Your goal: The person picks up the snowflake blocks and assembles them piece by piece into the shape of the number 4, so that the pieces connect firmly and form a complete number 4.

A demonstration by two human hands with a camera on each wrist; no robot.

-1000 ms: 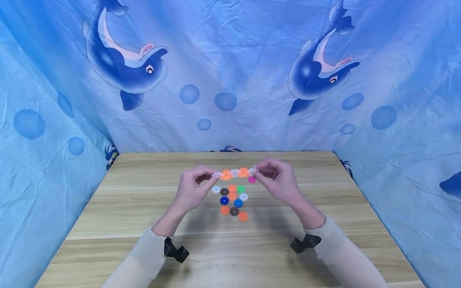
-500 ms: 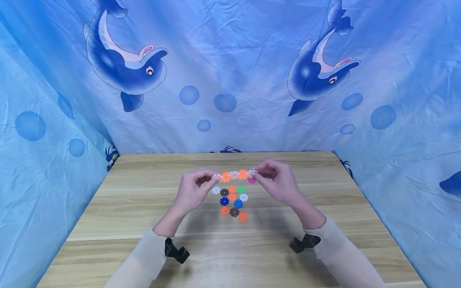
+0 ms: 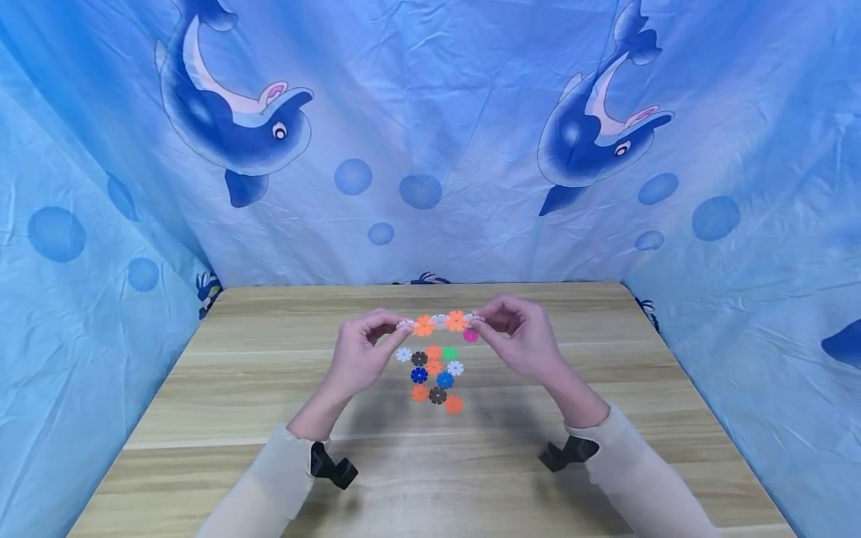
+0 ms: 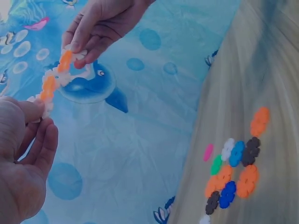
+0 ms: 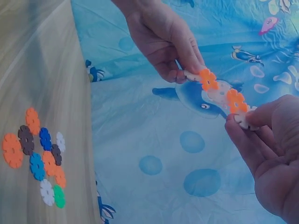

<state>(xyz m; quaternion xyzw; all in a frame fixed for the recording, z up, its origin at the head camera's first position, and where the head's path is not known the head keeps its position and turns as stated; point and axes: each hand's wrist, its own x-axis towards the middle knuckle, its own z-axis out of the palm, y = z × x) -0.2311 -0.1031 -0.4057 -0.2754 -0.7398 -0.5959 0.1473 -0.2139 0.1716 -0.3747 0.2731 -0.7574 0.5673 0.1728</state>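
Observation:
A chain of joined snowflake discs (image 3: 440, 322), orange alternating with white, is held above the table between both hands. My left hand (image 3: 363, 351) pinches the white disc at its left end between thumb and fingers. At the right end, my right hand (image 3: 521, 340) pinches another white disc (image 5: 244, 122) the same way. In the right wrist view, two orange discs (image 5: 209, 79) show between the hands, with a white one linking them. The fingertips partly cover both end discs.
Several loose snowflake discs lie on the wooden table (image 3: 255, 396) below the chain, among them a green disc (image 3: 450, 353), a dark blue disc (image 3: 419, 375) and a pink disc (image 3: 471, 336). A blue dolphin-print curtain (image 3: 430, 112) surrounds the table's back and sides.
Both hands keep their pinch on the chain. It dips slightly, then rises a little and tilts; the loose discs stay in place.

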